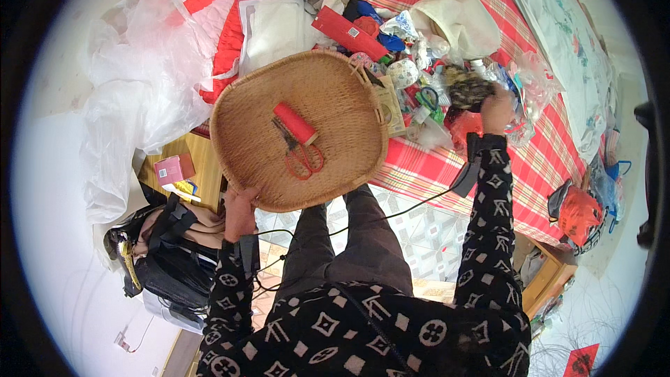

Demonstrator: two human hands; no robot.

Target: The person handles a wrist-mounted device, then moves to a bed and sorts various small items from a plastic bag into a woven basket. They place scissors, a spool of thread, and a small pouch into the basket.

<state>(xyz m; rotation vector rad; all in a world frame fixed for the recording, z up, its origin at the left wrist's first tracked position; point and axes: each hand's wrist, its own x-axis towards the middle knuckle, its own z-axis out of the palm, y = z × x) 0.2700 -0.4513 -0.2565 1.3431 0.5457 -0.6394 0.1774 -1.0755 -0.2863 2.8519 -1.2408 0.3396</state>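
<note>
My left hand [241, 210] grips the near left rim of a woven wicker basket [335, 89], which is tilted towards me. Inside the basket lie a spool of red thread [295, 123] and a pair of scissors with red handles [304, 161], the spool touching the blades. On the right, my right hand [497, 110] is at a dark, patterned fabric item [468, 89] among the pile on the bed; its fingertips are partly hidden, though they appear closed on the item's edge.
A red plaid bedsheet [528, 162] bears a heap with a red box [349, 33], a cream cloth bag [458, 21] and scissors with dark blue handles [429, 98]. Plastic sheeting [141, 78] hangs at left, above a black bag [175, 272]. A black cable [408, 211] crosses before my legs.
</note>
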